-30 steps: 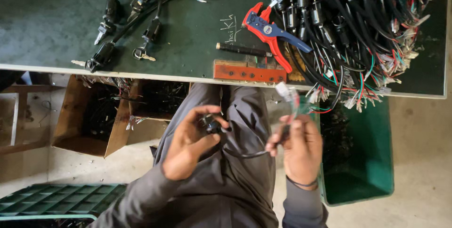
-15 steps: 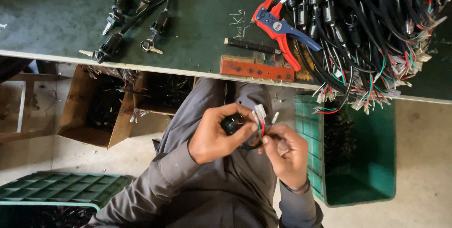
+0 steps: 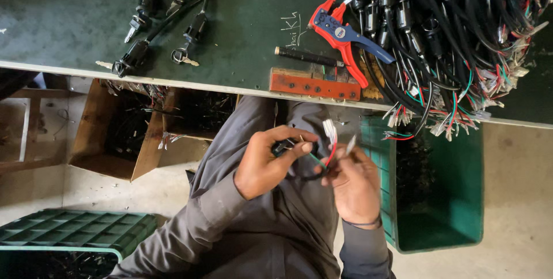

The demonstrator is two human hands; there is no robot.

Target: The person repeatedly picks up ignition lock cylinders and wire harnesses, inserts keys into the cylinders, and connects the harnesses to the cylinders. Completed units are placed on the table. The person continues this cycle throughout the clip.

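Note:
Over my lap, my left hand grips the black switch body of a wire harness. My right hand pinches that harness's thin red and green wires, whose small white connector sticks up between the two hands. A short black cable loops between my hands. Both hands are close together, just below the front edge of the green-topped bench.
On the bench lie a red and blue wire stripper, a black rod, an orange-red metal block, several black switch harnesses and a big tangle of harnesses. Below stand a cardboard box, a green bin and a green crate.
My hands have come together from apart. The white connector now stands up between them, and my left hand has shifted right with the black switch body.

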